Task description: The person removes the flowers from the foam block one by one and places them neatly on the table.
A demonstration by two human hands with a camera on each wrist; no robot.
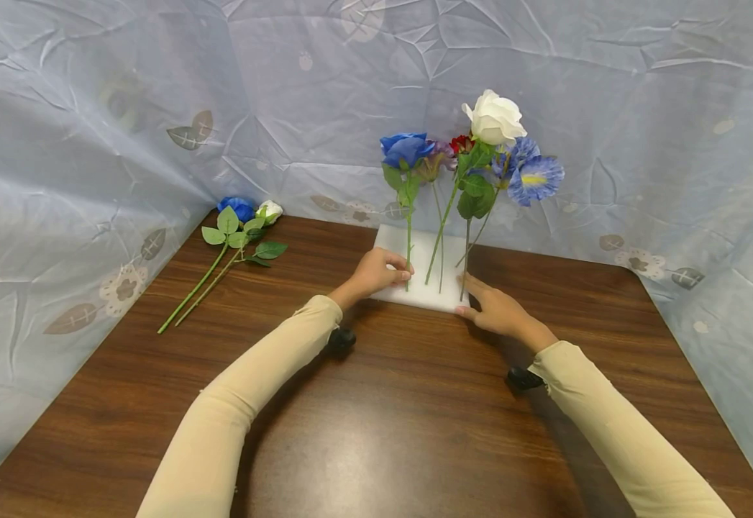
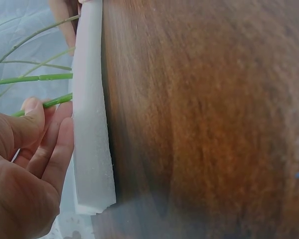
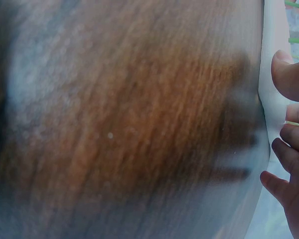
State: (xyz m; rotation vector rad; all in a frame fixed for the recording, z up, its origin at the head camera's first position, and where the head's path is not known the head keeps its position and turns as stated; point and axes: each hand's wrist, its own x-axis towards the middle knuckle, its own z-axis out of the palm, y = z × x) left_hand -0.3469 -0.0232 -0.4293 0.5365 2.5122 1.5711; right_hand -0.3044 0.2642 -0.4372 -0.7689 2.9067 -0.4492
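Observation:
In the head view, a white foam block (image 1: pixel 390 239) lies on the table with several artificial flowers standing in it. My left hand (image 1: pixel 376 272) pinches the green stem of a blue rose (image 1: pixel 405 150) low down, close to the foam. The left wrist view shows thumb and fingers on that stem (image 2: pixel 57 100), its lower end at the foam's face. My right hand (image 1: pixel 502 311) rests against the foam's right edge, thumb at the near corner, fingers spread. A white rose (image 1: pixel 495 117), blue irises (image 1: pixel 536 178), a red flower (image 1: pixel 461 144) and a purple flower (image 1: pixel 441 155) rise above the block.
Another blue rose (image 1: pixel 236 208) and a smaller white rose (image 1: pixel 269 211) lie on the left of the brown wooden table (image 1: pixel 363 410), stems toward me. A pale patterned cloth (image 1: pixel 324 93) hangs around the table's back and sides.

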